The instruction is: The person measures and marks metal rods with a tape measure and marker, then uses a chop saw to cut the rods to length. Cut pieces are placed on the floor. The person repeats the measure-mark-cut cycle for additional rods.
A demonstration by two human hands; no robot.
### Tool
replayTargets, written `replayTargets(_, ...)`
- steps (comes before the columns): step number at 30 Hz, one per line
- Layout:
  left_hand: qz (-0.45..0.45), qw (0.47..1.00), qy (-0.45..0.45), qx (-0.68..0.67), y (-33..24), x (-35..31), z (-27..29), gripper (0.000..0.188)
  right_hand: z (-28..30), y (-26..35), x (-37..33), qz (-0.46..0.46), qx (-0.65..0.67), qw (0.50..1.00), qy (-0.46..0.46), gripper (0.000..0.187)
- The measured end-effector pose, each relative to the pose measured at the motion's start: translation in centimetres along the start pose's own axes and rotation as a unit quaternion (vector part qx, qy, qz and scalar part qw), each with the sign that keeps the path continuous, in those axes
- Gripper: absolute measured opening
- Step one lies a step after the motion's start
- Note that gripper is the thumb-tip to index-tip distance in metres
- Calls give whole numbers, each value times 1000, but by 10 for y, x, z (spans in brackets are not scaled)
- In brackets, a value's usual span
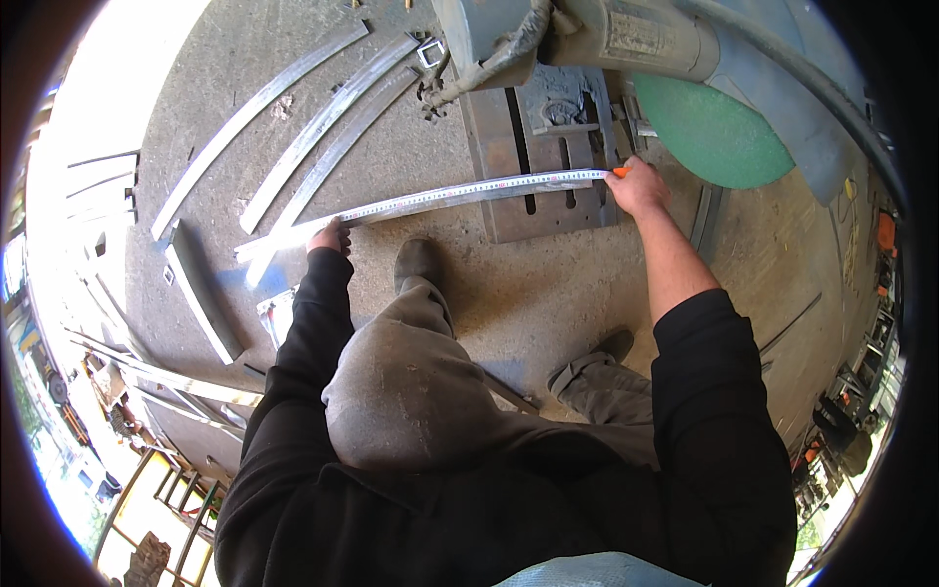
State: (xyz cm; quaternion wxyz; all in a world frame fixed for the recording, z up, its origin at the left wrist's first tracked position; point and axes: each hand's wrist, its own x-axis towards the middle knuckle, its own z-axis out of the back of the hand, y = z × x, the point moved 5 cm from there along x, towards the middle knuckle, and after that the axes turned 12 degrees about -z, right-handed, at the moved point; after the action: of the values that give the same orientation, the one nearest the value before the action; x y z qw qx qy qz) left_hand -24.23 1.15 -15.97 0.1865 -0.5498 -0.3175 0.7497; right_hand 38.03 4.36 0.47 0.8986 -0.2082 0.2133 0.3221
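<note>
A long bare metal bar (445, 201) lies from the left onto the slotted steel base (509, 220) of a machine. Along its top runs the pale blade of a tape measure (479, 184), drawn out between my hands. My right hand (641, 188) is closed on the tape measure's case at the bar's right end; only a bit of orange shows past the fingers. My left hand (330, 238) closes around the bar at the tape's left end, its fingertips partly hidden. The bar sticks out left beyond it into bright glare.
A green cutting disc (719, 132) under a large grey guard stands at the upper right. Several metal bars (259, 98) lie on the concrete floor at the upper left. A dark metal channel (203, 293) rests left of my left arm. My shoes (421, 262) are close below the bar.
</note>
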Motion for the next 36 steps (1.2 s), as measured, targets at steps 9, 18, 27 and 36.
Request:
replayTargets(9,-8,999,-23,-43,-2,-9,1,23,-3,-8,-3,20,17,999,-29,50)
replayTargets(18,-8,977,64,-203,-9,-36,0,17,-1,-32,-39,78,79,992,-58,46)
replayTargets(27,-154,965,165,-132,-41,-146,-68,25,-91,38,-185,253,353,859,271,35)
replayTargets(36,-305,950,66,9,4,-123,39,21,-55,-3,-239,298,282,885,222,56)
